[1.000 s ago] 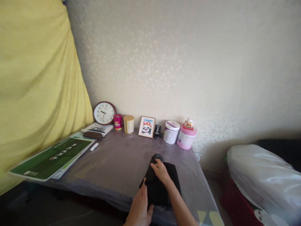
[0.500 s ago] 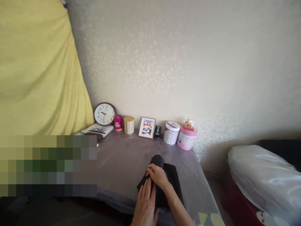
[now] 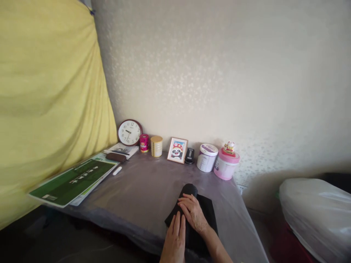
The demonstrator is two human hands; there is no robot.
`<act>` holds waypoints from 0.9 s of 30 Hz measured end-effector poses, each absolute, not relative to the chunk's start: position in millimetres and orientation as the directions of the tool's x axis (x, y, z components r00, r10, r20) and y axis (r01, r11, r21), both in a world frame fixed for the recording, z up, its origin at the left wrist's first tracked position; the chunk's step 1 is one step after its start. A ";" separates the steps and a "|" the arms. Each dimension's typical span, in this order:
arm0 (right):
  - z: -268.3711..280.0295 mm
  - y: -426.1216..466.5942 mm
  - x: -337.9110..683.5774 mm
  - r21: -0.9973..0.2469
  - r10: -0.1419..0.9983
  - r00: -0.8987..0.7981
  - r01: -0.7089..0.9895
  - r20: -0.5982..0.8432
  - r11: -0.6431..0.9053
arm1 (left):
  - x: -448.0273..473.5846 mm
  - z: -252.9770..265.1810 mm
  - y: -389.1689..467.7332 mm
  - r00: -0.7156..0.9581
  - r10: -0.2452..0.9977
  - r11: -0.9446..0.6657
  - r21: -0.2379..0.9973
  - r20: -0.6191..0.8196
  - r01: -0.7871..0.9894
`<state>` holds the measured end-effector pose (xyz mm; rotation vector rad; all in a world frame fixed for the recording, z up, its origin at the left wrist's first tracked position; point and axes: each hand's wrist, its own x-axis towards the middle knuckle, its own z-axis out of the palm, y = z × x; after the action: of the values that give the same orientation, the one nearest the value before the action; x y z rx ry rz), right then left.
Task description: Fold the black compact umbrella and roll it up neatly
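Note:
A black folded cloth lies near the front right of the table, with a thick rounded fold at its far end. My left hand rests flat on its near left part, fingers stretched forward and close together. Across the fold lies my right hand, its fingers extended to the left, just beyond the left fingertips. Both hands press on the cloth from above, and neither grips it. My hands and right forearm hide part of the cloth.
Along the wall stand a clock, a pink can, a yellow canister, a framed panda picture and two tubs. Green printed sheets, a brown case and a white stick-like item lie left.
The view has swung left, so everything sits further right. My right hand's fingers, more curled before, now lie straighter on the fold. The green sheets, covered by a pixelated patch earlier, now show.

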<state>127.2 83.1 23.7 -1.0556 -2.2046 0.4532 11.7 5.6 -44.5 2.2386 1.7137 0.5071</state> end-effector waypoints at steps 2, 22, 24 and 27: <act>20.7 100.8 127.2 -0.544 0.812 -0.459 0.604 0.360 0.583 | 10.4 -35.7 5.5 0.222 0.974 -0.219 0.443 0.045 0.869; 9.0 91.5 220.2 -0.571 0.927 0.224 0.821 0.301 -0.013 | 5.7 18.9 -20.9 0.211 0.977 -0.175 0.488 -0.021 0.855; 9.3 79.4 220.4 -0.599 0.944 0.215 0.801 0.250 -0.024 | 5.9 15.6 -20.2 0.218 0.976 -0.192 0.485 0.002 0.853; 10.9 69.6 214.3 -0.635 0.958 0.207 0.772 0.196 -0.037 | 5.7 9.6 -18.5 0.212 0.976 -0.204 0.500 0.042 0.841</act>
<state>214.3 69.6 10.9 -1.8498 -1.6070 0.3765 5.7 -18.5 9.6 2.1235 1.6919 0.5019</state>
